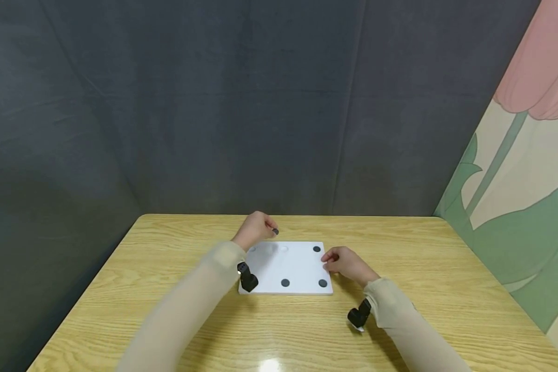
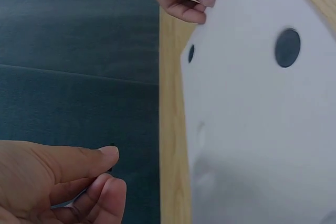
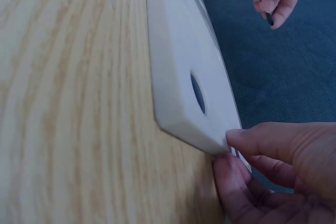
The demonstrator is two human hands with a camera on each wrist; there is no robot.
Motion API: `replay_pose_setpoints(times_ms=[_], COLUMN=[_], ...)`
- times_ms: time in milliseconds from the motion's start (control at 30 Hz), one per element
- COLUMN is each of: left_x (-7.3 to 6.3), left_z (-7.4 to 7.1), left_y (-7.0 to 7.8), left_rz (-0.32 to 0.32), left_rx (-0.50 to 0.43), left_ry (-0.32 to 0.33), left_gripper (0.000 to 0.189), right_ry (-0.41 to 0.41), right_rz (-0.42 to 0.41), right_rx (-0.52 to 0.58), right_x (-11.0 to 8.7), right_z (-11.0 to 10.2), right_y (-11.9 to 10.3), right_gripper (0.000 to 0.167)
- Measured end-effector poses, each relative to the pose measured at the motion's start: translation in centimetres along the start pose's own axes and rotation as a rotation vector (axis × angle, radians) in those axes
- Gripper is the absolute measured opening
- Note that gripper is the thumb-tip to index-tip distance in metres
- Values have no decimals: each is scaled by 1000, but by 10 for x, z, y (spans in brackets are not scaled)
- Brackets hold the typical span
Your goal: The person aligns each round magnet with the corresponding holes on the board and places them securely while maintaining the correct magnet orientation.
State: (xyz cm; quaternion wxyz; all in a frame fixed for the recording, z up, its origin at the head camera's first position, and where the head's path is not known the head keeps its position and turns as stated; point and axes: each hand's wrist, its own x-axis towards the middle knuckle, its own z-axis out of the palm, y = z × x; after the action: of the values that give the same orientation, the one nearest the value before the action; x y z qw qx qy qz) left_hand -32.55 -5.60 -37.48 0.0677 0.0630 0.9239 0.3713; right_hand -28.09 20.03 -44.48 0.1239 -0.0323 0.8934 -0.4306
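- Two bare hands work over a white board [image 1: 304,268] that lies flat on a wood-grain bench [image 1: 423,263].
- The left hand [image 1: 254,227] is raised above the far edge of the board; its fingers [image 2: 114,196] and thumb pinch a small dark disc [image 1: 275,231], which is clear of the board. In the left wrist view the thumb and fingertips hide most of that disc.
- The right hand [image 1: 347,262] is at the right side of the board; its fingers [image 3: 231,176] and thumb grip the edge, the thumb on the upper side.
- Three more dark discs sit on the board: a far right disc [image 1: 316,249], a near right disc [image 1: 323,283] and a near middle disc [image 1: 285,282].
- A shallow round recess [image 1: 283,248] shows white at the far middle, with another recess [image 1: 252,249] at the far left. The near left part is partly covered by a black wrist camera [image 1: 248,279], so what lies there cannot be told.
- Pale sleeves [image 1: 186,305] cover both arms.
- Dark fabric [image 1: 242,103] hangs behind the bench; a floral wall [image 1: 530,222] in pink and green stands to the right.
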Motion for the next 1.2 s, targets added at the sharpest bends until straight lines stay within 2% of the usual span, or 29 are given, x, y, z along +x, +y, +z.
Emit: replay_pose_setpoints(times_ms=[200, 667, 1000, 1200], left_x=[7, 3, 5, 6], left_z=[17, 40, 50, 53], left_y=[-12, -18, -22, -24], left_rz=[9, 3, 18, 31], left_rx=[-14, 1, 27, 22], left_ry=[12, 8, -2, 13], left_gripper=[14, 13, 13, 12], right_ry=[11, 1, 9, 5], right_rz=[-2, 1, 3, 7], right_rx=[-1, 6, -5, 1], right_x=[-1, -1, -1, -2], right_z=[2, 2, 2, 2], right_y=[-1, -1, -2, -2], right_gripper=[11, 11, 10, 10])
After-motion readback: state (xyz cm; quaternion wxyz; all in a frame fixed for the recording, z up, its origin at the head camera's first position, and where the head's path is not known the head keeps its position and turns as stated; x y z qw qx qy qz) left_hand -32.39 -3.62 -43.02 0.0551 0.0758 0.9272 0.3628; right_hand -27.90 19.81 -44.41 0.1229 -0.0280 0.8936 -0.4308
